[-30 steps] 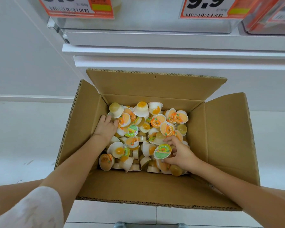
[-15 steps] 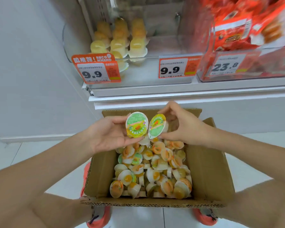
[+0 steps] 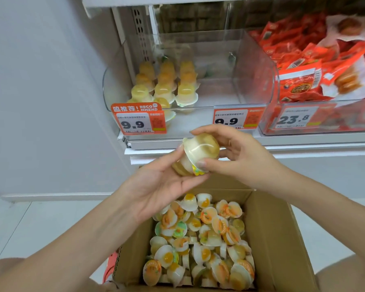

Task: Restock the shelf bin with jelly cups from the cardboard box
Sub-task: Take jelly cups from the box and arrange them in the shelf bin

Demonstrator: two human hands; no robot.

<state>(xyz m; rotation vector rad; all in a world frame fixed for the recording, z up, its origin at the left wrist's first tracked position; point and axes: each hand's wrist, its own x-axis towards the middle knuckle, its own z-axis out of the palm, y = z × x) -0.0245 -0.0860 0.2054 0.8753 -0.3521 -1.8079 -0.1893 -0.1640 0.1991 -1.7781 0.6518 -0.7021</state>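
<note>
Two jelly cups are held up in the air, between the cardboard box below and the clear shelf bin above. They look stacked, one pushed into the other. The left hand is under them, palm up, with its fingers almost straight, so the lower cup sits on the fingers. The right hand has its thumb and fingers curled round the upper cup and pinches it.

The bin already has some jelly cups in it. They stand in three neat rows on the left side. The middle and right side of the bin look bare, so there is a lot of room to fill.

The box is very full. Lots of loose jelly cups lie in a heap inside it.

So the job looks like it has only just started. These two cups need to go up into the bin next, and then many more from the box.
</note>
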